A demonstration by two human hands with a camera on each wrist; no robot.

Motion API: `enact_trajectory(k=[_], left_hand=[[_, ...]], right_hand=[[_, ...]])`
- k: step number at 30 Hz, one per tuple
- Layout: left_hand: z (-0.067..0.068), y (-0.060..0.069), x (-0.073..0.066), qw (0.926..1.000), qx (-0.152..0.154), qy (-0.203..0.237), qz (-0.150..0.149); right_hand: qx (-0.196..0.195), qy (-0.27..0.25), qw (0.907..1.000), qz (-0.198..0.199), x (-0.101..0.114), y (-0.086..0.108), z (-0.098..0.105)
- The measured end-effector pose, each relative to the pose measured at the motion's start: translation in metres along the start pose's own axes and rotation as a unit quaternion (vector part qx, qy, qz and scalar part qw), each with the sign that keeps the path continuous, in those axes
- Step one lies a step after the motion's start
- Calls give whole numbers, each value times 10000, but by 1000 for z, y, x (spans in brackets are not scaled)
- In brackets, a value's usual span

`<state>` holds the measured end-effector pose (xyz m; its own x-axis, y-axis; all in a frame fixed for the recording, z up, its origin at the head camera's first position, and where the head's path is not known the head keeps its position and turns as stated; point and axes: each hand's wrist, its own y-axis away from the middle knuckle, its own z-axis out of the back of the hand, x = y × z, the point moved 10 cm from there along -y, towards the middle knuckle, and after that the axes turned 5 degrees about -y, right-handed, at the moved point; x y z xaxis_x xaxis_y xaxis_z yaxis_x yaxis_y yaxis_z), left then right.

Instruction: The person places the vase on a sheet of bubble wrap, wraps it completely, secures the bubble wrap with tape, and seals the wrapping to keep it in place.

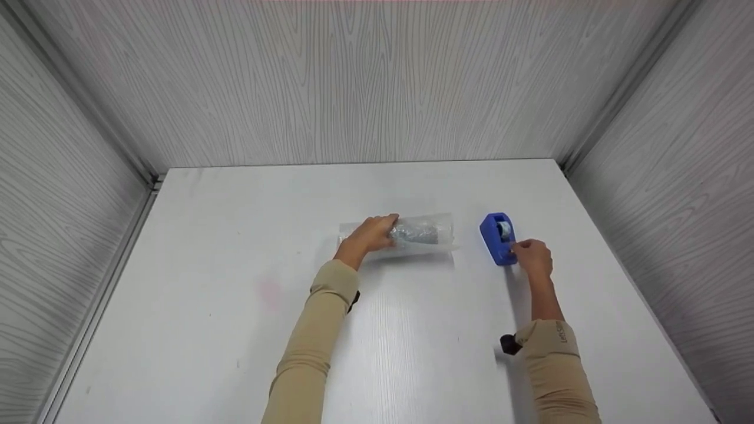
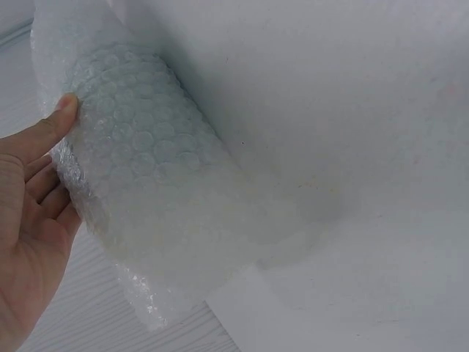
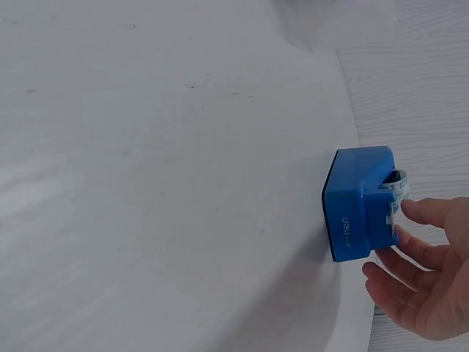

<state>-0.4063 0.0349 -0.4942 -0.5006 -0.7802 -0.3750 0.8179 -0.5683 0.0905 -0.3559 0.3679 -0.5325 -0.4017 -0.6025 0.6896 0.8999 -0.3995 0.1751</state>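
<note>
A roll of clear bubble wrap (image 1: 421, 231) lies on the white table, with something dark showing through it. My left hand (image 1: 371, 234) grips its left part; in the left wrist view the thumb of the left hand (image 2: 37, 213) presses on the bubble wrap (image 2: 139, 125) and the fingers curl behind its edge. To the right stands a blue tape dispenser (image 1: 493, 238). At its near end is my right hand (image 1: 535, 257). The right wrist view has the right hand's (image 3: 429, 271) thumb and forefinger at the tape end of the dispenser (image 3: 352, 205), apparently pinching the tape.
The white table (image 1: 235, 330) is bounded by a pale wood-grain panel (image 1: 353, 82) at the back and similar panels at left (image 1: 53, 194) and right (image 1: 683, 194). A dark round object (image 1: 511, 344) sits at the right sleeve's cuff.
</note>
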Motion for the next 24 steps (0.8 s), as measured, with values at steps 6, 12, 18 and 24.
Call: enact_trajectory(k=[6,12,18,24], left_hand=[[1,2,0,10000,-37,-74,3],[1,1,-1,9999,-110,-108,-23],[1,1,0,9999,-89,-72,-18],[1,2,0,9999,-130,7,-40]], right_hand=[[68,184,9998,-83,3,-4,0],[-113,251,9994,-222,6,-7,4],[-103,398,9990,-150,12,-6,6],[8,474,9988,-133,18,-7,5]])
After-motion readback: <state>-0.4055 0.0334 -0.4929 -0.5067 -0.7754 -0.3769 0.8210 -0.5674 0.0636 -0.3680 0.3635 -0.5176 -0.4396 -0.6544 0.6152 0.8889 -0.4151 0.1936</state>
